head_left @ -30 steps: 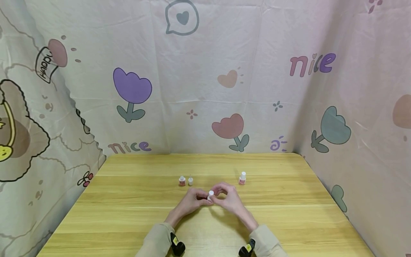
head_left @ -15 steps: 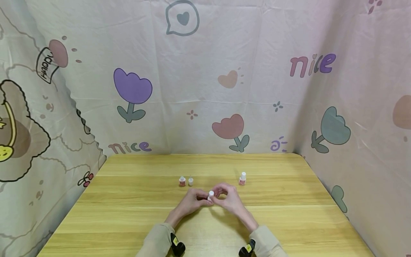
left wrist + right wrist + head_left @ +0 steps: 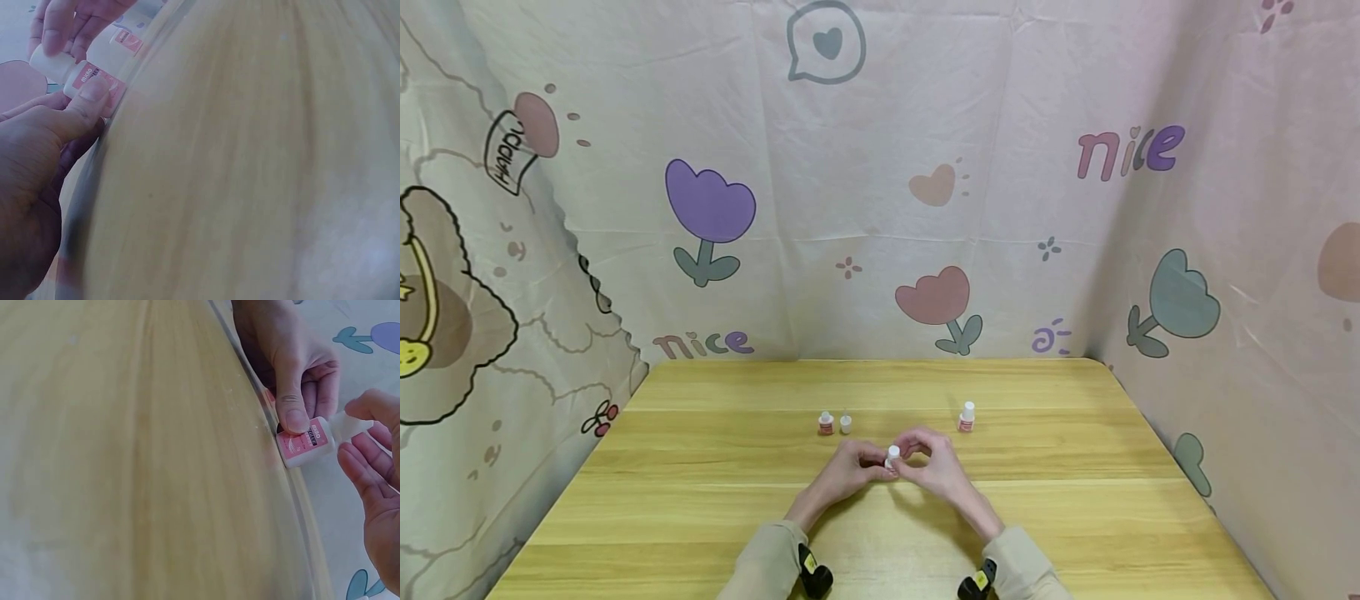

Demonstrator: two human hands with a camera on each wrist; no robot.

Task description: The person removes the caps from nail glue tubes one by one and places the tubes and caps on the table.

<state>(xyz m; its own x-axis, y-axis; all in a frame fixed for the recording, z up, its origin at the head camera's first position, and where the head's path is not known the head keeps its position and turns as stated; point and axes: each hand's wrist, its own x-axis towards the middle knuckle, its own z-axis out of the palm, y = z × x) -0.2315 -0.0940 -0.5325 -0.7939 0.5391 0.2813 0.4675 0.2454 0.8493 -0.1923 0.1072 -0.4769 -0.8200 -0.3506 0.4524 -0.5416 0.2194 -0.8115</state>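
A small white glue bottle with a pink label stands on the table between my hands. My left hand pinches its body, the thumb lying across the label in both wrist views. Its white cap is still on the bottle. My right hand holds this cap between thumb and fingers, its other fingers loosely bent. In the head view the hands hide most of the bottle, and only the white top shows well.
Behind my left hand stands a similar bottle without its tall cap; a loose white cap with a thin upright stem sits beside it. Further right is a capped bottle. A printed curtain hangs behind the wooden table.
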